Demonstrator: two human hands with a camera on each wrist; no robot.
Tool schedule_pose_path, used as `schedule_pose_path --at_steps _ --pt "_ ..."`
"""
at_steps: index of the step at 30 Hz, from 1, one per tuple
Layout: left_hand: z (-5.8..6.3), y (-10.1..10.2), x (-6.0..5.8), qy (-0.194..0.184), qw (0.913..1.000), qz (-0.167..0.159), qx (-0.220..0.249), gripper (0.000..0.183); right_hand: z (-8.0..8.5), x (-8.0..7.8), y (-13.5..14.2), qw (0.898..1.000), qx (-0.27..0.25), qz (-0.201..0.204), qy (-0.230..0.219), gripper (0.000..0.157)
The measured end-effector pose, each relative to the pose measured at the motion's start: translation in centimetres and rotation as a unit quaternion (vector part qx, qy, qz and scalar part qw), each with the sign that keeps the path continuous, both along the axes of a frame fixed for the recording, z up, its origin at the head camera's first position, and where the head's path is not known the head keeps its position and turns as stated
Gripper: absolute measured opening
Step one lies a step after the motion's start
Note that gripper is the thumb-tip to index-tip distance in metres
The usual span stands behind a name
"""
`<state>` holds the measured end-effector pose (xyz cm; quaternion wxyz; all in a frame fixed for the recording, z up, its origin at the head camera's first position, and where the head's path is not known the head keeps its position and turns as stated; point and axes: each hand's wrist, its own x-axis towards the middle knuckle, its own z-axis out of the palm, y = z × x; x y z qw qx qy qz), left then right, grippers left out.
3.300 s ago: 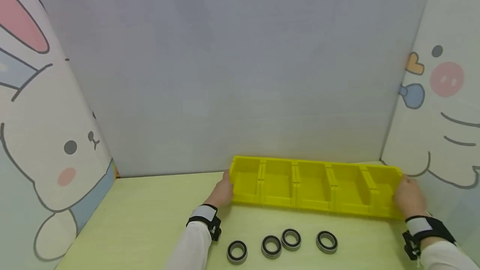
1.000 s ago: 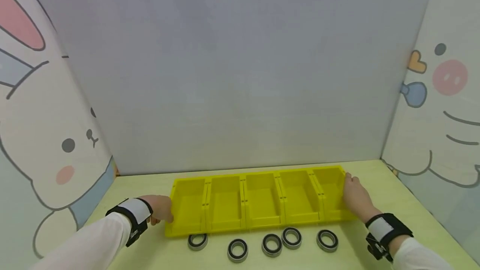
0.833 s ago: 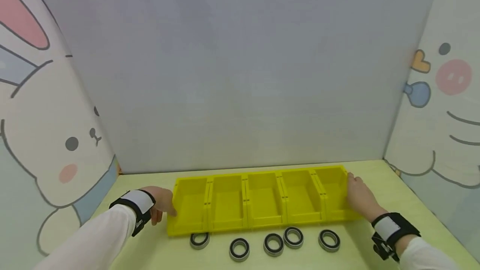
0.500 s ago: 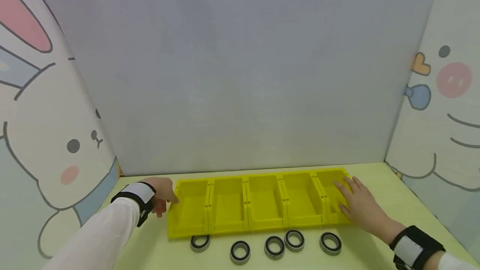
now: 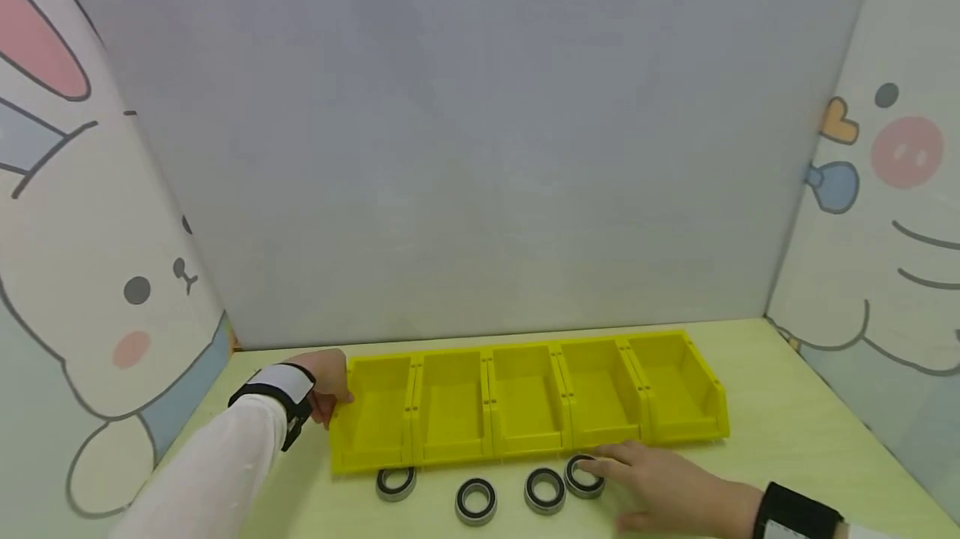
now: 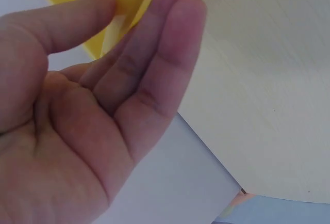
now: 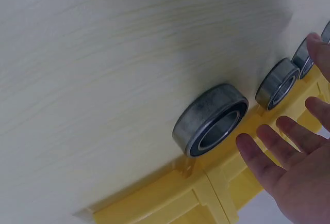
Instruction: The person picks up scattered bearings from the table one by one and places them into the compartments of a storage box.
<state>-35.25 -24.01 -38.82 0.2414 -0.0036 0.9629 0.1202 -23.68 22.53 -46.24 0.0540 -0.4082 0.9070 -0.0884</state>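
Note:
A yellow row of joined storage bins [image 5: 528, 445] stands on the table, its several compartments holding nothing. At its left end my left hand [image 5: 322, 374] pinches the side wall; the left wrist view has the thumb on one face and fingers [image 6: 178, 43] on the other. Black-and-silver ball bearings lie flat along the front: one [image 5: 396, 495] partly behind the bin's front edge, another [image 5: 475, 520] right of it, then two [image 5: 545, 508] close together. My right hand [image 5: 667, 489] hovers with spread fingers over the right side, hiding the rightmost bearing, which the right wrist view probably shows as the large one [image 7: 198, 118].
The pale wood-grain table [image 5: 787, 406] extends right of the bins. A grey-white backdrop [image 5: 480, 147] rises behind them. Panels with cartoon animals stand at the left [image 5: 82, 297] and right [image 5: 915, 272].
The bin row has come left and nearer, both hands on its ends. My right hand has since let go and moved down-left over the bearings; the left stays on the left wall.

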Motion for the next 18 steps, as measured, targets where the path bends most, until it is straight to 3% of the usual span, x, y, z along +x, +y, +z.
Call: schedule_pose_path --at_steps 4,10,18 --pt "0.4 0.2 0.3 0.002 1.0000 0.006 -0.001 0.023 0.0 0.0 -0.7 0.999 0.023 -0.003 -0.042 0.064" --pt "0.8 0.5 0.6 -0.001 0.9998 0.020 -0.008 0.021 0.0 -0.4 -1.2 0.998 0.056 -0.007 -0.004 0.059" --pt "0.7 0.5 0.4 -0.003 0.9998 0.020 -0.004 0.022 -1.0 -0.3 0.4 0.997 0.018 -0.080 -0.015 0.060"
